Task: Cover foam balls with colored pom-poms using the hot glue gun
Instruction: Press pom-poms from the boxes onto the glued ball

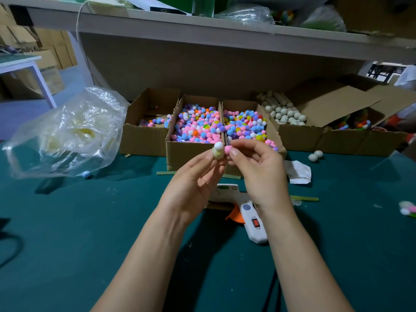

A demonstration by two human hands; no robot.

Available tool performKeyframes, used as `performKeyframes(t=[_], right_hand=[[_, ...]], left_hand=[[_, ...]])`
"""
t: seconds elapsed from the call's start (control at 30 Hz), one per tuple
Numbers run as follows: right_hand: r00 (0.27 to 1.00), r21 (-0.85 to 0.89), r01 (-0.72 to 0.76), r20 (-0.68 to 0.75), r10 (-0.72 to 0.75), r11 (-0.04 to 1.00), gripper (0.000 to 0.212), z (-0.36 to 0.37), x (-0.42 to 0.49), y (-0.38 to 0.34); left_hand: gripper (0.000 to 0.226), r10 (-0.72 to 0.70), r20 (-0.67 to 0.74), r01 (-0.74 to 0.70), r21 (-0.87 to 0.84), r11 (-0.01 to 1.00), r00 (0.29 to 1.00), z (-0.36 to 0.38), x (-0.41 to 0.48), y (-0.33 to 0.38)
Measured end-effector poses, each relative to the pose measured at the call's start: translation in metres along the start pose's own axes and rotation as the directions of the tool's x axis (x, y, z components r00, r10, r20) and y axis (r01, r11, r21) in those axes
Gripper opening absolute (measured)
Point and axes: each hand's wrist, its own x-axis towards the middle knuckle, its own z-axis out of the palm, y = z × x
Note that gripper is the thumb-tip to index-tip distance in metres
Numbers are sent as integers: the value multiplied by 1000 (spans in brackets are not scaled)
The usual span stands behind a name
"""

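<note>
teal table (90,233), glue gun (252,219) below — left hand (193,179) grips foam ball (218,154), right hand (258,170) pinches pink pom-pom (227,149).

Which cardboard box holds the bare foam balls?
The fourth box from the left: it holds plain off-white foam balls, while the three boxes left of it hold coloured pom-poms.

Both bare forearms reach up from the lower edge and converge, the hands raised side by side with their tips almost meeting. The left hand (198,176) turns its palm up and inward, its fingers (208,156) curled to pinch a foam ball (218,154). The right hand (258,170) shows its back, thumb and forefinger pinching a pink pom-pom (227,149) against that ball.
</note>
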Motion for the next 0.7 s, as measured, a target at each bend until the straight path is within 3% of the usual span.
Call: performKeyframes(t=[0.23,0.7], right_hand=[[994,-64,-16,-106,9,998,13,2,-9,16],[998,-168,-48,-45,41,985,13,-3,-10,17]], left_hand=[[28,3,-2,-3,87,996,1000,-5,-2,3],[28,-11,-48,19,162,987,999,-8,-1,1]])
